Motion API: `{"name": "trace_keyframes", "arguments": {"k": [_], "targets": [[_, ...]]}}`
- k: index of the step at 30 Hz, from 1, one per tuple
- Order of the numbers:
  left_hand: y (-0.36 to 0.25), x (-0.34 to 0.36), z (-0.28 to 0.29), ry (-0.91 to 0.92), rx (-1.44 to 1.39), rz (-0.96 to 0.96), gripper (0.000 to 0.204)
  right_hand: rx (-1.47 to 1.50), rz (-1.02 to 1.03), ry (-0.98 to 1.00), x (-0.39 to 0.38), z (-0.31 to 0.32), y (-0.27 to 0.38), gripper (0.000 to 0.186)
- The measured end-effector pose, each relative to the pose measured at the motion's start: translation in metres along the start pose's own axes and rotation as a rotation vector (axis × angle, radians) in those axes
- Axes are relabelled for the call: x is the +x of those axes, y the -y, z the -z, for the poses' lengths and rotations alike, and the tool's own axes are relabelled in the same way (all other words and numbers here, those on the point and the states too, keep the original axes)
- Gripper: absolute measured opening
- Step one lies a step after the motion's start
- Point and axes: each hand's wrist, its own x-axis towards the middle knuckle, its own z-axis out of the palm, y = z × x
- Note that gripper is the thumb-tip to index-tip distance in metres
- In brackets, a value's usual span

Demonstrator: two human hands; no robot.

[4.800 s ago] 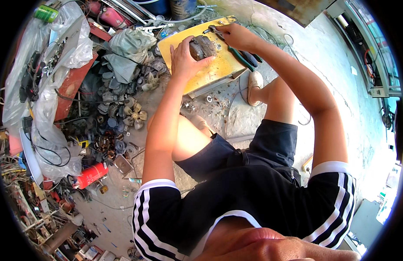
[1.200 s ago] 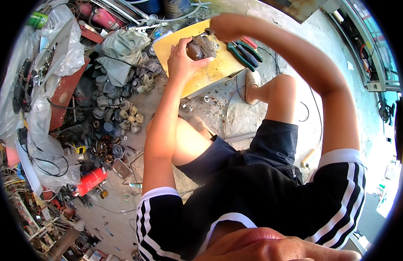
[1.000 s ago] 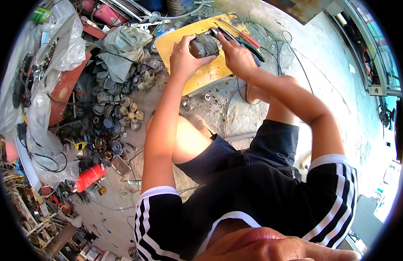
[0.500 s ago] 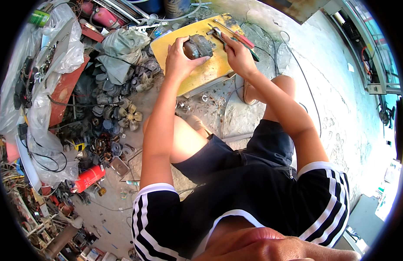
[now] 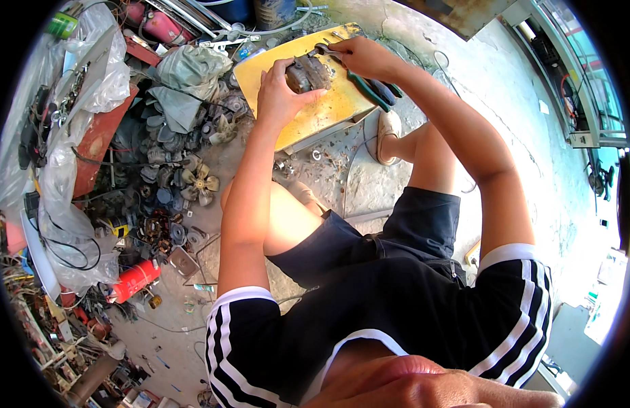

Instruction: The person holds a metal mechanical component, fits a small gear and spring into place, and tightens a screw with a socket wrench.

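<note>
My left hand (image 5: 279, 98) grips a dark, grimy motor-like metal part (image 5: 308, 73) on a yellow board (image 5: 318, 121), thumb along its lower side and fingers over its left. My right hand (image 5: 362, 58) is closed on a metal wrench-like tool (image 5: 328, 51), whose head lies just beyond the upper right of the part; whether they touch I cannot tell. Green-and-dark handled pliers (image 5: 369, 93) rest on the board's right side under my right hand. Other slim tools near the board's far edge are mostly hidden.
Left is a heap of motor parts, a fan blade (image 5: 199, 182), plastic sheeting (image 5: 90, 251) and a red cylinder (image 5: 134, 281). Beyond the board stand buckets (image 5: 274, 13). Cables (image 5: 440, 64) cross the concrete floor at right, beside a metal frame (image 5: 580, 136). My legs flank the board's near side.
Since half a second ago my right hand has risen toward the board's far right corner, uncovering the pliers' handles and hiding the red-handled tool. My left hand stays on the part.
</note>
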Motion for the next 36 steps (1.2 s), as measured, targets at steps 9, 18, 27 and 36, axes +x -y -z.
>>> {"name": "trace_keyframes", "arguments": {"k": [9,18,27,36], "targets": [[-0.002,0.005,-0.008,-0.025,-0.04,-0.043,0.084,-0.454,-0.094,0.74,0.12,0.04,0.023,0.021],[0.004,0.001,-0.006,-0.042,-0.045,-0.005,0.083,-0.501,0.065,0.187,0.024,0.012,0.034,0.024],[0.001,0.001,-0.006,-0.028,0.015,0.016,0.09,0.074,0.056,-0.636,-0.044,-0.111,-0.008,0.051],[0.0,0.0,-0.003,-0.031,0.023,0.015,0.089,0.238,-0.151,-0.417,-0.1,-0.054,0.005,0.043]]}}
